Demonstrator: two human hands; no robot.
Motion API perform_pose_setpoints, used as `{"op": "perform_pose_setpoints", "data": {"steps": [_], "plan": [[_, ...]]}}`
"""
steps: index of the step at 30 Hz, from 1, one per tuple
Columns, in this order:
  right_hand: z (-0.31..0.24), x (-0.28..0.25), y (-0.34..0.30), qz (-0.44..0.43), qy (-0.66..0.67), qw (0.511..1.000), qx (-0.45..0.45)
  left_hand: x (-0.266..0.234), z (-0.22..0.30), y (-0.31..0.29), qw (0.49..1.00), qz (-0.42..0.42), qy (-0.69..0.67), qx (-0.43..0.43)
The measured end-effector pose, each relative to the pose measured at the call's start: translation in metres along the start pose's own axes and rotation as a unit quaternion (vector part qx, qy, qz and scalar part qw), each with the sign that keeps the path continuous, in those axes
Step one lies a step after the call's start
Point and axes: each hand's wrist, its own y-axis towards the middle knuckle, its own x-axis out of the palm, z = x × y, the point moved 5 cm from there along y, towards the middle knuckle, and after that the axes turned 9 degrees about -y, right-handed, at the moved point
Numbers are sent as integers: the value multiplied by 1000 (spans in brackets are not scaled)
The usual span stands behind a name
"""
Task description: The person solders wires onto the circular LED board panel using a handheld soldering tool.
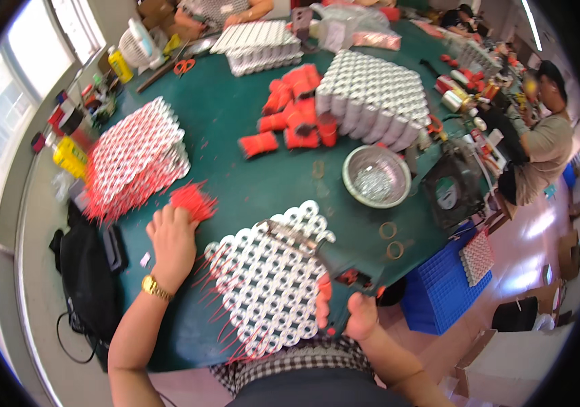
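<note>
My right hand (348, 313) is wrapped round the grip of a dark green pistol-shaped power tool (344, 271). Its long metal nose lies over a flat panel of white rings (269, 288) at the table's front edge. Thin red wires (215, 298) stick out along the panel's left side. To the left, my left hand (172, 239), with a gold watch (156, 287) on the wrist, has its fingers bent and closed at a heap of short red wires (195, 201). The fingertips are partly hidden there.
A stack of white panels with red wires (137, 156) stands at left. Farther off lie red bundles (300, 115), a white cell block (375, 95) and a metal bowl (377, 176). A black bag (90, 278) is by my left arm. A co-worker (544, 136) sits at right.
</note>
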Motion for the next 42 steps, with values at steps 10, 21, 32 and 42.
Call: {"op": "perform_pose_setpoints", "data": {"steps": [10,21,32,42], "plan": [[3,-2,-4,-18,-6,1000,5,-5,9,4,997,29,54,43],[2,0,0,-24,-17,999,25,-12,0,6,995,66,-20,76],[2,1,-2,-36,-20,999,13,-19,9,5,990,82,-42,106],[3,0,1,-32,-23,999,4,-39,15,-10,977,43,-206,-32]]}}
